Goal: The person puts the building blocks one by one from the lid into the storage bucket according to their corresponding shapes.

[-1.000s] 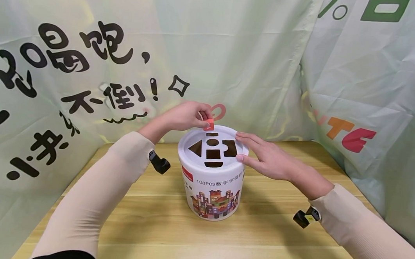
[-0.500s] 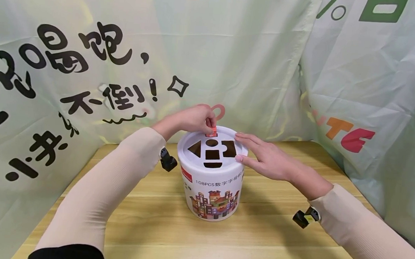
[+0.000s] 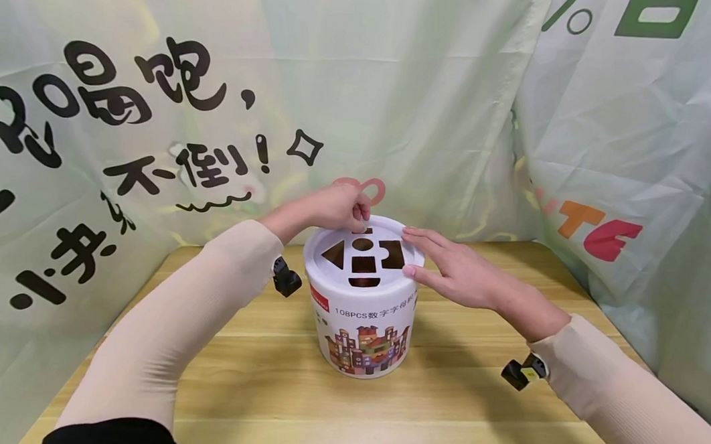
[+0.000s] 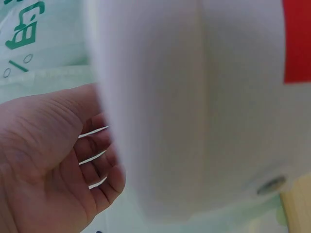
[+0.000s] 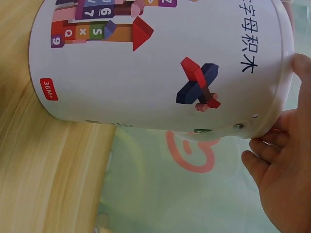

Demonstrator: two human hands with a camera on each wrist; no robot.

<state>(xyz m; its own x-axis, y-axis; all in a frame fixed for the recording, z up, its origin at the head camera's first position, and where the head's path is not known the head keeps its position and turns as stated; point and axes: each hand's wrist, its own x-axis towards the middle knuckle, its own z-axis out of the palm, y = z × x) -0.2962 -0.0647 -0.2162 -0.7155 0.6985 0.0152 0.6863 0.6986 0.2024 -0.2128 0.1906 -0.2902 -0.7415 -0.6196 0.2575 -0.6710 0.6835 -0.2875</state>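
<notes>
A white bucket (image 3: 365, 310) printed with coloured toy blocks stands on the table, its white lid (image 3: 331, 274) cut with several shaped holes. My left hand (image 3: 339, 206) is at the lid's far edge, fingers bent and thumb tip beside the far narrow slot; no block shows in it. In the left wrist view, the bucket's side hides that hand's fingertips. A reddish patch shows through the lid's square hole (image 3: 363, 265). My right hand (image 3: 458, 274) rests on the right rim with fingers extended, and the right wrist view has its fingers (image 5: 257, 165) at the lid's edge.
Beneath the bucket is a wooden table (image 3: 297, 407). Pale printed curtains (image 3: 433, 119) hang behind and at both sides, close to the table's far edge. A small black camera (image 3: 286, 277) sits on the left wrist, another camera (image 3: 522, 373) on the right.
My left hand carried a red block to the far slot and pushed it down; the block is gone from the fingers and slot. My right hand has stayed on the rim.
</notes>
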